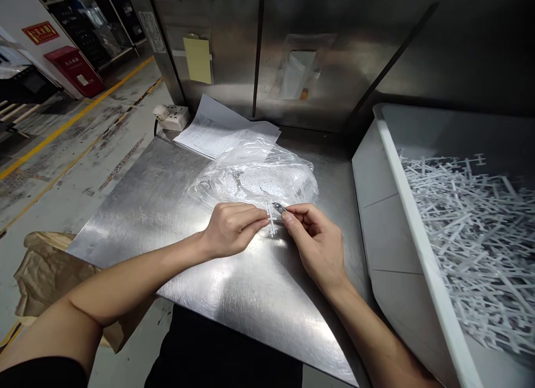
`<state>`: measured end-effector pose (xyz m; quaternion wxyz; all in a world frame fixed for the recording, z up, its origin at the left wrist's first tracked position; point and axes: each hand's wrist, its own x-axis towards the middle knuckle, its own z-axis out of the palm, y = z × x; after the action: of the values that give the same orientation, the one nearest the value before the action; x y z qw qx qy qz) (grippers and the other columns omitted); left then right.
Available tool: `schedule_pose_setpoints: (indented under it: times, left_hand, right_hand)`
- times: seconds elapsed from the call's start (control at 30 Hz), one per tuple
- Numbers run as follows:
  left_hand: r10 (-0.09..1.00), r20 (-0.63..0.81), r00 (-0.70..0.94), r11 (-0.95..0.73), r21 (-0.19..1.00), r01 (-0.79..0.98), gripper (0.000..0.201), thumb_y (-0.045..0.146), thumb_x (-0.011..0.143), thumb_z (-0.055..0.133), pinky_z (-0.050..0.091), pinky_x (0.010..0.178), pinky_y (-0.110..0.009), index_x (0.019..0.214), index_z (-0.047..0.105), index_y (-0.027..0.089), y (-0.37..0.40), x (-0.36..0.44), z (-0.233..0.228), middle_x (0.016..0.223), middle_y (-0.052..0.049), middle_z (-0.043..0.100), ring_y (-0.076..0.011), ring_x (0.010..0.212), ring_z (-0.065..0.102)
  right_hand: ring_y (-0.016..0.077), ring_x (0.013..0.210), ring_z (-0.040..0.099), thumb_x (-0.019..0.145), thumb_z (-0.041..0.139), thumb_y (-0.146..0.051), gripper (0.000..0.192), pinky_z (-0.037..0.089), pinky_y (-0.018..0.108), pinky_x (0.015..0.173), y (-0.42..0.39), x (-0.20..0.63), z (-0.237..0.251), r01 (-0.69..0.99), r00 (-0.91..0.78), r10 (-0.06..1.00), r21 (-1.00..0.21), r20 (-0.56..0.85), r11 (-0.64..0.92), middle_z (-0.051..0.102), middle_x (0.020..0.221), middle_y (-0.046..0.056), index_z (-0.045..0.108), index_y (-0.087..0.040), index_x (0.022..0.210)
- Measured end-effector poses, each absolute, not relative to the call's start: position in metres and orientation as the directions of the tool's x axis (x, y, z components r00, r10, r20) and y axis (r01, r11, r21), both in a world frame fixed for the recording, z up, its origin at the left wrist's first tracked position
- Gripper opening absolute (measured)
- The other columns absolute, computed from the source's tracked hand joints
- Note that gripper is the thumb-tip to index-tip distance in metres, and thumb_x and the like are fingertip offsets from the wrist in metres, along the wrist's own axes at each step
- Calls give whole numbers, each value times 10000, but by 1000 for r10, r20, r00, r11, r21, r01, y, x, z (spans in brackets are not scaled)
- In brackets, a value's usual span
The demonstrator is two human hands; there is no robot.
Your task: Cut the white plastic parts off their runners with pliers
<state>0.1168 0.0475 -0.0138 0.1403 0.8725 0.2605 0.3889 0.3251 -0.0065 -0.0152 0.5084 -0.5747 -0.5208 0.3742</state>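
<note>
Clock read from the white plastic piece (272, 223), 12 being away from the wearer. Piece sits mid-bench, in front of the chest, between the two hands; thin, branched, with short side spurs. Its long axis runs nearly 12 to 6, near end leaning slightly toward 5. Left hand (232, 227), at 9, is pinched on it between thumb and forefinger. Right hand (320, 246), between 3 and 4, grips a small metal clipper (285, 211), nose aimed at 10, close by the far end of the piece; cannot tell whether they touch. Hands near each other, apart. Clear plastic bag (267, 176) at 12, lying on the metal table (221, 287), its pale speckled contents too small to identify. Printed sheets (213, 129) at 11, partly under the bag; power socket (178, 119) between 10 and 11. Grey bin (412, 221) at 3, holding a heap of similar white pieces (493, 248), lying every which way.
</note>
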Motion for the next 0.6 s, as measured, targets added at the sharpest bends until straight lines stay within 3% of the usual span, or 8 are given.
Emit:
schedule_pose_setpoints:
  times: [0.6]
  left_hand:
    - [573,575,583,-817,451,359,268,253,1121,592,486,618,-279,913,738,168,47,116,-16,739,-16,727,-137,640,660]
  right_hand:
    - [159,662,604,971,759,-433,210,504,286,613,-7,325,-16,231,160,976,-967,149,110,728,780,14,783,-224,991]
